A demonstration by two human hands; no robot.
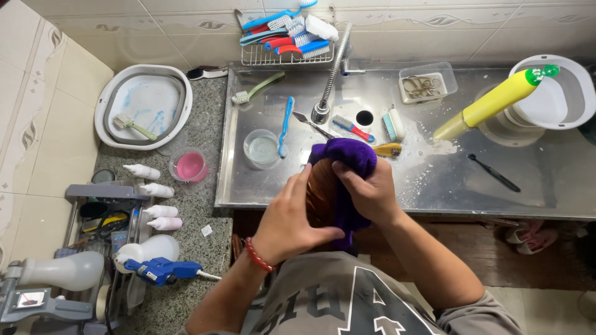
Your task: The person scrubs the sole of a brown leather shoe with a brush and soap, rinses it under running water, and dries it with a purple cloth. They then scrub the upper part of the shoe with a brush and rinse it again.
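Head view: hands (292,220) (both) grip purple cloth (347,158) — brown object (320,195).

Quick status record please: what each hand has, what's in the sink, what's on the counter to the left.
left hand: cups the brown rounded item from the side
right hand: presses the purple cloth onto that item
sink: steel, wet, white foam patch
in sink: clear cup, blue toothbrush, black brush, yellow bottle lying tilted
rack behind tap: several brushes
left counter: white basin, pink-filled cup, four small white bottles, blue tool
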